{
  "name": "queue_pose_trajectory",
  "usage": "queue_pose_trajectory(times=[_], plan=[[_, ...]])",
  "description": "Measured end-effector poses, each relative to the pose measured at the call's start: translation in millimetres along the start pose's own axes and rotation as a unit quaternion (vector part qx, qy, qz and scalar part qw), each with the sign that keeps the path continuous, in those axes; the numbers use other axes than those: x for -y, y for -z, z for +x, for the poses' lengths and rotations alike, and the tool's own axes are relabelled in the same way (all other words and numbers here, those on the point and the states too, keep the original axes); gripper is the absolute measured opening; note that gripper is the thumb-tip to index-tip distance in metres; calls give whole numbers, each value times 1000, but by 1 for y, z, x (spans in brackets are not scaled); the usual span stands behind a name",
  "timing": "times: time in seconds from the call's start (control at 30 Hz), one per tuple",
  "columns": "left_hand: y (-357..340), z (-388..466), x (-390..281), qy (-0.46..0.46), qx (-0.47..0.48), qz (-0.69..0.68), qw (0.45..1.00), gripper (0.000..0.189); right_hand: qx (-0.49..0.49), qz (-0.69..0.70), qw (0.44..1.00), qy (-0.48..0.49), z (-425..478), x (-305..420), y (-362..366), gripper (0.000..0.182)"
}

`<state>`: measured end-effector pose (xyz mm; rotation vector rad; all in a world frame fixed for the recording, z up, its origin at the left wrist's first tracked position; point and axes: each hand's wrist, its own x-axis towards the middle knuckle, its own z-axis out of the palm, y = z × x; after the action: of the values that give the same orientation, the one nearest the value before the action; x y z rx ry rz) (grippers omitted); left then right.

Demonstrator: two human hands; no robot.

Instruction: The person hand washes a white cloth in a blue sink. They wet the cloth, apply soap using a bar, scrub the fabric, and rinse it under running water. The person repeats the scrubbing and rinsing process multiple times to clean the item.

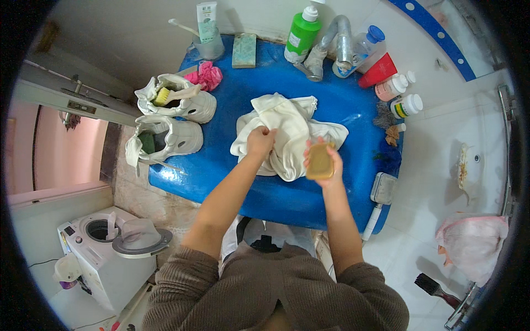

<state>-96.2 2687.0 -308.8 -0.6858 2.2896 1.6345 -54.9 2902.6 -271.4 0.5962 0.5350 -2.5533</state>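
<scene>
A crumpled white garment (285,124) with a zipper lies in the blue washbasin (273,198). My left hand (261,141) pinches a fold of its cloth near the middle. In my right hand (335,165) rests a yellowish-brown bar of soap (319,161), its broad face turned up. The soap is held over the garment's lower right side; whether it touches the cloth cannot be told. The far part of the garment spreads under the metal faucet (343,45), with no stream of water visible.
White sneakers (178,132) stand at left, one holding a yellow-bristled brush (163,96). Behind are a toothbrush cup (209,47), a green pump bottle (302,35), a red tube (377,70) and white-capped bottles (408,105). A long-handled brush (383,190) lies right. A washing machine (112,256) stands lower left.
</scene>
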Motion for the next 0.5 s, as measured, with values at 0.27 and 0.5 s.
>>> queue_pose_trajectory(times=[0.27,0.5], plan=[[44,-37,-88,8,193,-538,821,28,24,62,998,7,-31,-12,-1,43],[116,-64,-63,-161,260,-148,940,29,55,-36,997,51,-12,12,-32,43]])
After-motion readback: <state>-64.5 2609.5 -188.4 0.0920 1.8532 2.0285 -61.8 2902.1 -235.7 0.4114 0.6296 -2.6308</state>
